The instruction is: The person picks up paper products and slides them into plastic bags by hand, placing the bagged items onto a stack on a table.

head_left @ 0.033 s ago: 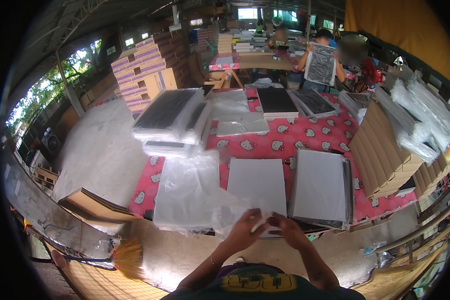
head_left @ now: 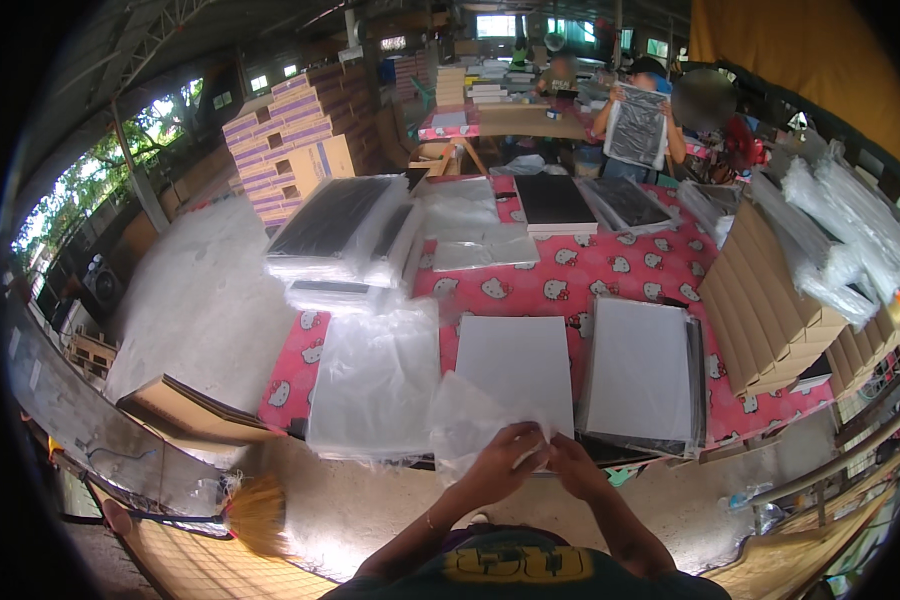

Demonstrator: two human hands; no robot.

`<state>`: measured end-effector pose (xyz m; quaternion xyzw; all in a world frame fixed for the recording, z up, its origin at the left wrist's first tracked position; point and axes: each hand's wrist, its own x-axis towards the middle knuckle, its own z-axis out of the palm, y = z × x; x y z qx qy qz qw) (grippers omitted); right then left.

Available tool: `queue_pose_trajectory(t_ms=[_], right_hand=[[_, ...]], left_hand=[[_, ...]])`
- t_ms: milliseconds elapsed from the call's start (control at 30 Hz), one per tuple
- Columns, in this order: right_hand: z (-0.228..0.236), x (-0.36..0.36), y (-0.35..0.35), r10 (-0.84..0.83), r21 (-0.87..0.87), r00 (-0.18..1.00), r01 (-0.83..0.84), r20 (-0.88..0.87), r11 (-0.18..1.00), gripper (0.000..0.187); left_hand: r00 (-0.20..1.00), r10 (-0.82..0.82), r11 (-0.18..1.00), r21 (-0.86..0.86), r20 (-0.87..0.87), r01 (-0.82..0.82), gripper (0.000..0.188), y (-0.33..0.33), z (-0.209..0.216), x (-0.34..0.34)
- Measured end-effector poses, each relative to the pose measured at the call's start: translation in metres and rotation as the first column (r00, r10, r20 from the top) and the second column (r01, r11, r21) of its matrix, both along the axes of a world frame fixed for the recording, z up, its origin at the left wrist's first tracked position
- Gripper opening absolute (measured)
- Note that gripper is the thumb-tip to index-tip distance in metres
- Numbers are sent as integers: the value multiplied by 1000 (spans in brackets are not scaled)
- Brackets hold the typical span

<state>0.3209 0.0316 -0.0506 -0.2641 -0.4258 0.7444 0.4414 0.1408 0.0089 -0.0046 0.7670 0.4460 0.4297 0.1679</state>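
A thin clear plastic bag (head_left: pixel 467 415) hangs spread out at the table's near edge. It covers the lower left corner of a white flat panel (head_left: pixel 515 355). My left hand (head_left: pixel 510 456) pinches the bag's edge, its fingers bent. Close beside it, my right hand (head_left: pixel 573 468) has its fingertips closed on the same edge. A pile of clear plastic bags (head_left: pixel 373 385) lies to the left. On the right, a second white panel (head_left: pixel 638 370) rests on a stack of dark-edged, plastic-wrapped pieces.
The table has a pink patterned cloth (head_left: pixel 590 268). Wrapped dark panels (head_left: pixel 335 225) are stacked far left, and a black panel (head_left: pixel 553 203) lies at the back. Brown cartons (head_left: pixel 770 300) stand right. Across the table a person holds a wrapped frame (head_left: pixel 637 128). A broom (head_left: pixel 255 515) lies lower left.
My fingers have closed together on the bag's edge, the right hand moving slightly lower. The bag is more spread out. The other person's wrapped frame has shifted slightly left.
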Motion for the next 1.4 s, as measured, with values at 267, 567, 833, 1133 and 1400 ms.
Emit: queue_pose_trajectory(t_ms=[267, 567, 833, 1133, 1400], right_hand=[[-6, -24, 5, -100, 61, 992, 95, 81, 994, 23], [-22, -20, 6, -176, 27, 924, 178, 339, 984, 20], [14, -33, -1, -198, 132, 948, 169, 250, 977, 17], [-14, -39, -15, -187, 479, 719, -226, 669, 848, 36], [-29, 1, 10, -9, 38, 940, -5, 342, 999, 29]], left_hand=[[978, 204, 972, -129, 34, -198, 22, 0, -14, -12], [820, 369, 923, -276, 437, -269, 18, -3, -15, -6], [949, 289, 956, -88, 128, -279, 19, -3, -30, -7], [677, 427, 897, -378, 599, -231, 24, 12, -14, -18], [214, 329, 941, -299, 920, -159, 22, 28, -12, -58]])
